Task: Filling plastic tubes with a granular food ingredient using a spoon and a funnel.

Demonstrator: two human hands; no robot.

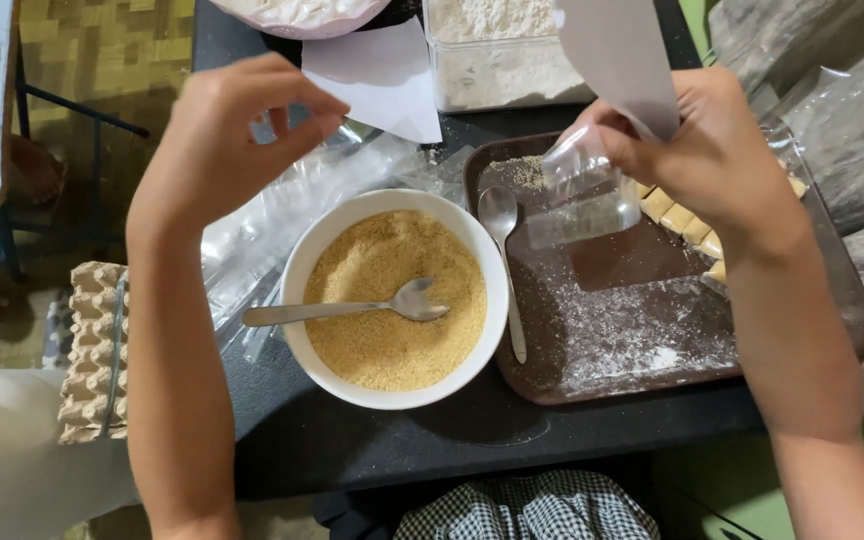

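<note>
While my right hand [707, 150] grips a small clear plastic bag [582, 190] by its top edge, the bag hangs just above the floury brown tray [652, 370]. My left hand [227, 140] hovers with fingertips pinched together, holding nothing I can make out. Between and below both hands sits a white bowl [302, 260] of brown crumbs with a spoon [352, 308] inside. A second spoon [502, 260] lies beneath the bag, and pale sticks [680, 218] show under my right palm.
</note>
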